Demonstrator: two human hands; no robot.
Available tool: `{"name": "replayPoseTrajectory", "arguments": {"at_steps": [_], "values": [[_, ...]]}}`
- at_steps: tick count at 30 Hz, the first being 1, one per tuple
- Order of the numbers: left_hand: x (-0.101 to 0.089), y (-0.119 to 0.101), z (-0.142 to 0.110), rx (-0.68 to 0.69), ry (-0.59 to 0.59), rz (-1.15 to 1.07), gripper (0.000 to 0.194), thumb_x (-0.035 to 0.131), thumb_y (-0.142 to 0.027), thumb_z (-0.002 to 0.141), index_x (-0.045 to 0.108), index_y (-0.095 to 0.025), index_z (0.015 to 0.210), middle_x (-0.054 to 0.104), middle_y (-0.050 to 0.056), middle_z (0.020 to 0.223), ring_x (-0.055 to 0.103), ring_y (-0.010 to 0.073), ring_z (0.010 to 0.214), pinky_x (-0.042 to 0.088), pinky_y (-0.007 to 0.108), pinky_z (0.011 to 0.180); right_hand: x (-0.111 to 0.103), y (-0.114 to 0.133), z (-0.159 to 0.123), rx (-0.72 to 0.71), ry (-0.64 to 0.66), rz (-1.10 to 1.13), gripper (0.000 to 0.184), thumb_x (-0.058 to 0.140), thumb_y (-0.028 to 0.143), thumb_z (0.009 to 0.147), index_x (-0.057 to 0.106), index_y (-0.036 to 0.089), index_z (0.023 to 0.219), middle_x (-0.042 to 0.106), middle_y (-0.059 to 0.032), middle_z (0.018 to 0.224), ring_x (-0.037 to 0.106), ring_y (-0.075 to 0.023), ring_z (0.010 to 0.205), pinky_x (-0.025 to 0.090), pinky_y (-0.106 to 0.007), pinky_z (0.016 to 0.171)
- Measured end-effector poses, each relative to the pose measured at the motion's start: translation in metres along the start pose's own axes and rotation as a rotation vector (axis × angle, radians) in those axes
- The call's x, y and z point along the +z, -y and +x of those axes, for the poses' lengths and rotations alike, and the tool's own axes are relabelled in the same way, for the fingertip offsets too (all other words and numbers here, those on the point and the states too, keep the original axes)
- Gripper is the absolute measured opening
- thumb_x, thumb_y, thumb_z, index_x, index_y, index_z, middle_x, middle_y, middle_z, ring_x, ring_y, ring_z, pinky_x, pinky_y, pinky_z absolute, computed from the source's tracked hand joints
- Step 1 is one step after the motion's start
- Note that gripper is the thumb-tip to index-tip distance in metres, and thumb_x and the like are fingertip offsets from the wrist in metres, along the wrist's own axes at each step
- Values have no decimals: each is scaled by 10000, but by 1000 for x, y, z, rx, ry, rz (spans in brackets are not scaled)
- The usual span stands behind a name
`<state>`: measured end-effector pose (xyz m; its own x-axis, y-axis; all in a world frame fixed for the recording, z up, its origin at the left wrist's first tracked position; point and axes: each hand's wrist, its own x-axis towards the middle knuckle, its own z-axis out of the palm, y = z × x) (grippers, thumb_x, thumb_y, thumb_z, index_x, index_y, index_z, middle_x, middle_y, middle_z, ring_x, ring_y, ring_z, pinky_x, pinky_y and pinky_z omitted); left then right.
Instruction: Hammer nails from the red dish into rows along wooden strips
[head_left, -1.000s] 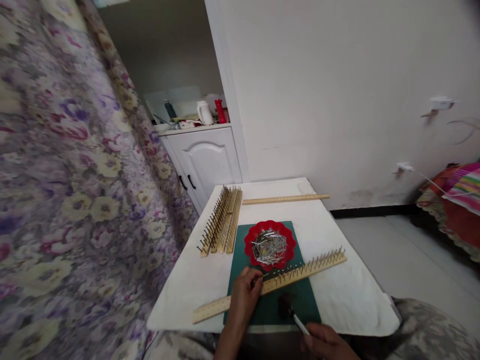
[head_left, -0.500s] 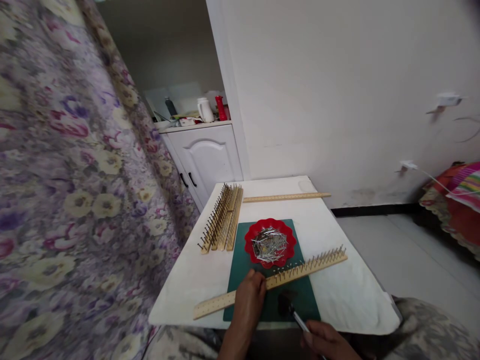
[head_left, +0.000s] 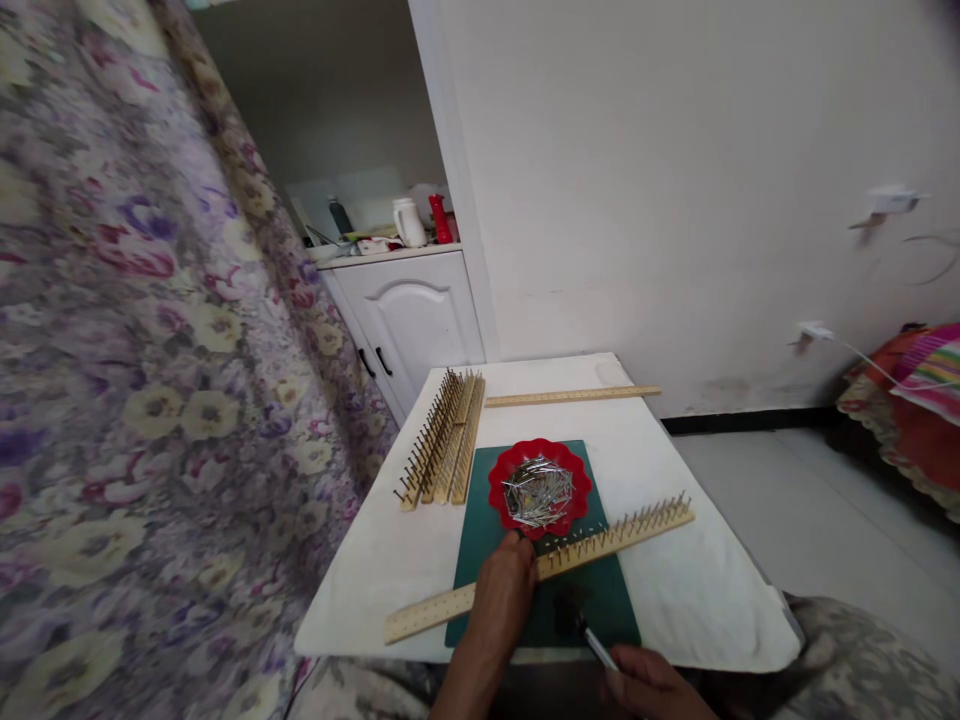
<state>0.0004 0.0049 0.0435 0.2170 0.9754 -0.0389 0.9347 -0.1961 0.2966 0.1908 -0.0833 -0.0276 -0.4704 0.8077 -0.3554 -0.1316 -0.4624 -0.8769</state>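
My left hand (head_left: 504, 592) lies over a long wooden strip (head_left: 431, 612), its curled fingertips by the near rim of a red scalloped bowl (head_left: 497, 505). The fingers look closed, but whatever is between them is hidden. Silvery nails (head_left: 541, 490) fill the bowl. Upright nails (head_left: 637, 523) line the strip's right part, while its left end shows only small holes. In my right hand (head_left: 651, 682), low at the table's front edge, is a hammer (head_left: 596, 643) with a metal shaft; its dark head is hard to make out over the green mat (head_left: 611, 600).
Several strips studded with nails (head_left: 450, 440) lie side by side at the table's left. Another narrow strip (head_left: 574, 396) lies across the back. A white cloth (head_left: 375, 590) covers the table. A floral curtain (head_left: 187, 400) hangs on the left, with a white cabinet (head_left: 420, 310) behind.
My left hand has moved slightly forward from the strip to the bowl's near rim. My right hand with the hammer stays nearly where it was.
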Motion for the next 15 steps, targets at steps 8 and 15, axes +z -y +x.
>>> {"name": "replayPoseTrajectory", "arguments": {"at_steps": [8,15], "values": [[1,2,9,23,-57,-248,121,491,-101,736,584,-169,697,566,13,755,544,129,692,326,216,604,2,6,-2,-17,-11,-46,546,619,705,607,529,170,672,373,83,506,286,-55,423,153,-205,394],[15,13,7,4,-132,-456,116,526,-205,753,599,-171,670,550,3,704,535,135,661,336,218,598,3,10,-2,-26,16,-53,541,613,706,611,511,177,654,368,81,519,262,-58,450,162,-201,417]]}}
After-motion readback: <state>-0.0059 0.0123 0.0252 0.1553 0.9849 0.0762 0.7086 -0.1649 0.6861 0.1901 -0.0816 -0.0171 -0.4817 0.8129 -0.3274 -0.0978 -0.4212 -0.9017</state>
